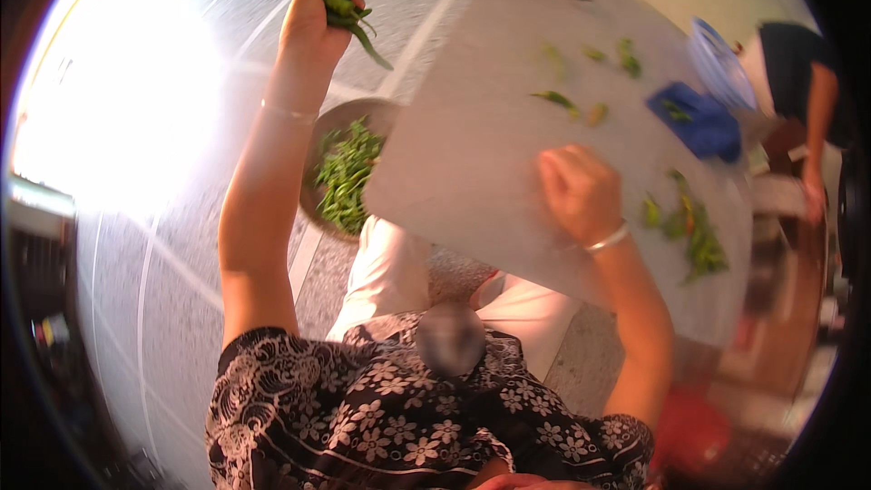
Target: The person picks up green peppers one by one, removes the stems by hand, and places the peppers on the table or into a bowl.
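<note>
My left hand is raised at the upper left, closed around a bunch of green chili peppers whose tips and stems stick out on both sides. Blurred by motion, my right hand is over the pale tabletop, its fingers curled; whether it holds something small cannot be told. Scattered green peppers lie beyond it, and a pile of green peppers lies to its right. A round basin full of green peppers stands below the table's left corner.
A blue cloth or bag with a pepper on it lies at the table's right side, beside a light blue plastic basket. Another person is at the far right, one arm hanging down. Something red is at the lower right.
</note>
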Demonstrator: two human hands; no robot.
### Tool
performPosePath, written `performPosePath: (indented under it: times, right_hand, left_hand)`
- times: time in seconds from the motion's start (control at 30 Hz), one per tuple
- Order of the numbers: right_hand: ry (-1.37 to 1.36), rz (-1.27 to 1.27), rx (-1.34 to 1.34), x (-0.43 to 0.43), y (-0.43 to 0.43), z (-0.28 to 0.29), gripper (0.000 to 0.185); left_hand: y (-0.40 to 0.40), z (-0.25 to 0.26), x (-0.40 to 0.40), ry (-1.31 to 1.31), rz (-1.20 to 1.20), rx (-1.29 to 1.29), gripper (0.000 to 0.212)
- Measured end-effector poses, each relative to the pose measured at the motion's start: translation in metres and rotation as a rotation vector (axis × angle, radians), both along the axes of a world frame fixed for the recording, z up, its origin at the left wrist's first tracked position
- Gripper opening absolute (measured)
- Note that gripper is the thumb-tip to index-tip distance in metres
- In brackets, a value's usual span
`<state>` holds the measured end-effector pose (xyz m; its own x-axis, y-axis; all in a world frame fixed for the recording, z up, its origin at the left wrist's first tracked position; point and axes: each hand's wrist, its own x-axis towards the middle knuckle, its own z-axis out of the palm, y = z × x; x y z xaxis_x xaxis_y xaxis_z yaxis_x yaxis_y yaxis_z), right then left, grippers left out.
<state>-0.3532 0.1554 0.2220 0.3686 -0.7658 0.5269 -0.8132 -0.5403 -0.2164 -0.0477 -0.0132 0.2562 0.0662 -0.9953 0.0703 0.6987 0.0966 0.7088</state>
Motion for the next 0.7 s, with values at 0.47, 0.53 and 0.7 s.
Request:
performPosePath:
  times: [0.47, 0.53, 0.7]
  right_hand:
    - [-0.091, -0.041, -0.067, -0.015, 0.004, 0.013, 0.004]
    - [-0.099, 0.021, -0.084, -0.007, -0.003, 0.012, 0.006]
    - [-0.114, 0.048, -0.116, -0.009, 0.001, 0.016, 0.01]
  left_hand:
    - [0.07, -0.237, 0.122, -0.136, 0.114, 0.584, 0.021]
    - [0.077, -0.284, 0.154, -0.057, -0.006, 0.561, 0.024]
    - [0.073, -0.218, 0.119, -0.692, -0.127, 0.546, 0.024]
